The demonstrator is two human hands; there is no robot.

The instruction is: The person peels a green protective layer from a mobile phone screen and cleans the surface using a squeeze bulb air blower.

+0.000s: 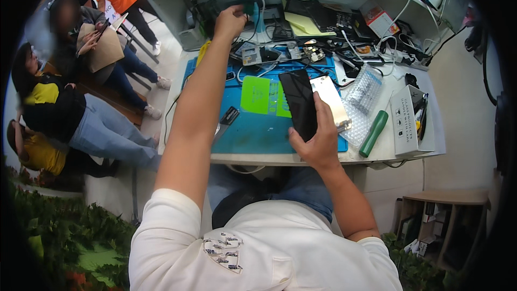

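Note:
My right hand grips a black phone screen panel or phone by its lower end, thumb on one side and fingers on the other. It is tilted above the blue work mat. Just to its right lies a pale gold phone-shaped plate, partly behind my fingers. My left arm stretches to the far side of the bench, where my left hand has its fingers curled together near a teal bottle and dark cables. What those fingers hold, if anything, is too small to tell.
A bright green sheet and a small black tool lie on the mat. Bubble wrap, a green cylinder and a white box stand to the right. Loose phone parts and cables crowd the back. Several people are at left.

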